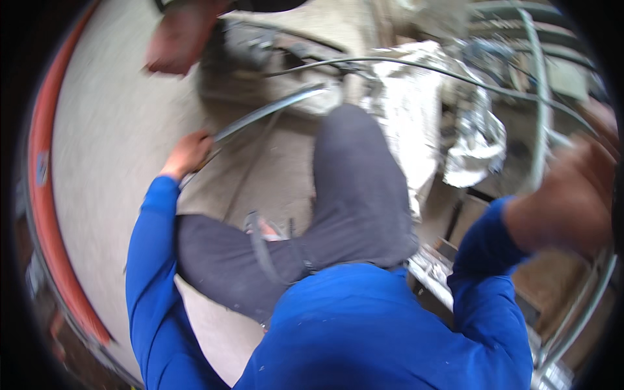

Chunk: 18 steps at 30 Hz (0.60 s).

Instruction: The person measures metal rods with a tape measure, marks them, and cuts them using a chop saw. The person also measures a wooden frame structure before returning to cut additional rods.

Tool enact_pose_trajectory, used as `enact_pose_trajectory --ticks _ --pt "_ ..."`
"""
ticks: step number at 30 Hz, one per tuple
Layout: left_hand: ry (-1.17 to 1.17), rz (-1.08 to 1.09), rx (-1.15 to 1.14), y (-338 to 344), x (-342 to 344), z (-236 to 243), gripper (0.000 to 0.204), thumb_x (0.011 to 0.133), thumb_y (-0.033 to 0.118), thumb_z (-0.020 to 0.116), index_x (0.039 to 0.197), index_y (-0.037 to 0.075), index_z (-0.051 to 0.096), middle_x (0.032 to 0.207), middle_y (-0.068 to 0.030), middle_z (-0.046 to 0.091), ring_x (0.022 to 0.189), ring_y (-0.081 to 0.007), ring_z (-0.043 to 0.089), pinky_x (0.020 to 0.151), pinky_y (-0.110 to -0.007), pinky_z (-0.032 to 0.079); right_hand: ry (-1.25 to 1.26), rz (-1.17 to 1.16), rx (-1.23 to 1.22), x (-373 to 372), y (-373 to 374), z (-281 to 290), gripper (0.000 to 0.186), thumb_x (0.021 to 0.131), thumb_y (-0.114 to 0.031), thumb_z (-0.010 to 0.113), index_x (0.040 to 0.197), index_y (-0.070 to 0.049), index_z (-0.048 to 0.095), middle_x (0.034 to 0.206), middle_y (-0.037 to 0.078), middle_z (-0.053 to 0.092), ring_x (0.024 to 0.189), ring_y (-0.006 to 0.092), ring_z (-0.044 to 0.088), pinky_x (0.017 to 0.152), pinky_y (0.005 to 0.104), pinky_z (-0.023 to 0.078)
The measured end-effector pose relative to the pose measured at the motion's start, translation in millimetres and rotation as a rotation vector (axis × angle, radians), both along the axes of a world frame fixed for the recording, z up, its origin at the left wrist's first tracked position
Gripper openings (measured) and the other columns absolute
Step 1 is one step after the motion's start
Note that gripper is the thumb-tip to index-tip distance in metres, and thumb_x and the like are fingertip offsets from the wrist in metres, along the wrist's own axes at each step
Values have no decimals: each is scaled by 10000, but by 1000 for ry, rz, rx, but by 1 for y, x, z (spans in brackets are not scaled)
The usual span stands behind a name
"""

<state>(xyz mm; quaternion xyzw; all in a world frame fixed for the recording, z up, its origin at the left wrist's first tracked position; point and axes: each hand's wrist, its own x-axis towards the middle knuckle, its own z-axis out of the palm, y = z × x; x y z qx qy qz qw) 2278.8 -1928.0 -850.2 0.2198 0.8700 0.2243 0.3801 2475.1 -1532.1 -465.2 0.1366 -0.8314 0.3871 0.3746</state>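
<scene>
– What does the left hand (187, 155) do?

– Its fingers are curled closed around the near end of a strip (270, 109), which is long, narrow and grey

– And where does the strip lie, seen from this hand?

– It begins at the fingers and goes away from them, forward and to the right. Its far end is near the right knee (351, 127) and the grey machine (244, 55); whether it touches the machine, I cannot tell

– How is the right hand (565, 195)?

– It is raised at the right side, well apart from the strip. It is blurred, so I cannot tell how far open it is, or whether it has hold of something

– Do you see containers?

– Yes. To the right of this knee is a white sack (409, 110), crumpled, with its contents hidden. Near it, farther right, is a shiny bag (478, 146), full of folds; what is inside, I also cannot tell

– And farther outward?

– A dark cable (442, 70) passes across the sack toward the right. A pale tube (539, 97) runs near the right hand. At the left rim, a red beam (49, 221) curves along the floor (104, 130)
</scene>
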Motion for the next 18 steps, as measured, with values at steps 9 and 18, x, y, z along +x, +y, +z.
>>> enact_pose_trajectory --ticks 9,18 --pt "80 247 299 25 44 42 315 1021 291 591 1131 12 687 916 -163 697 859 -261 658 803 -377 511 -1269 -713 -334 198 23 -153 120 954 -120 707 980 -3 711 849 3 690 801 71 614 746 265 516" --pt "12 433 503 35 80 26 296 1057 264 555 1070 -15 653 896 -72 678 830 -146 584 779 -308 472 -1337 -431 -824 241 -36 -195 185 952 -159 704 1042 2 720 909 67 746 860 121 689 815 299 552"
